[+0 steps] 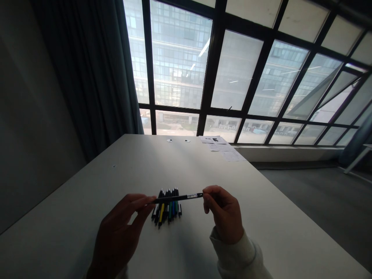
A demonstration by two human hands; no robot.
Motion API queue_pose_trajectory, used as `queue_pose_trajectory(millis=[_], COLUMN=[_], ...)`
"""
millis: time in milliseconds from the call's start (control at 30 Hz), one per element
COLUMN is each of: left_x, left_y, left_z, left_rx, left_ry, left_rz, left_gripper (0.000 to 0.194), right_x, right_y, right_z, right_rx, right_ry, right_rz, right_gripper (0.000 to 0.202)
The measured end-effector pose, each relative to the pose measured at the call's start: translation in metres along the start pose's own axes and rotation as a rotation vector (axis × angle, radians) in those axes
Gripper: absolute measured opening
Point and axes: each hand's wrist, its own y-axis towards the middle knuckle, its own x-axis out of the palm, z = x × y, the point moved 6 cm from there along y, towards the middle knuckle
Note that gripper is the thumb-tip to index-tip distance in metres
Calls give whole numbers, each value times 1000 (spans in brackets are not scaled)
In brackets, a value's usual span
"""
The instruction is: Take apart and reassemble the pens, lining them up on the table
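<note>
A long black pen (178, 198) with a small white label near its right end is held level between both hands. My left hand (122, 228) pinches its left end between thumb and fingers. At the labelled end, my right hand (223, 213) has the tip between thumb and forefinger, the other fingers curled. Behind and below the held pen, several pens (161, 214) lie side by side in a bunch on the white table, mostly black, with yellow, green, blue and white parts showing.
The white table (139, 162) reaches toward a large window. Printed papers (219, 147) lie at its far right corner. Two small round white pieces sit near the far edge. A dark curtain (95, 77) hangs at the left.
</note>
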Motion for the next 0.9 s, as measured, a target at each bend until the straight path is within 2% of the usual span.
queue_pose_trajectory(millis=[500,667,900], left_x=[-1,0,0], left_y=[1,2,-1], left_z=[8,8,0], left_rx=[-10,-3,-70], left_ry=[-115,-87,-60], left_rz=[95,94,76], left_gripper=[9,11,20], right_x=[2,0,-2], right_y=[0,1,1], right_z=[-3,-5,-2], right_rx=[-1,-8,2], right_ry=[-22,-32,-24], right_rz=[-7,2,8], right_gripper=[7,7,8])
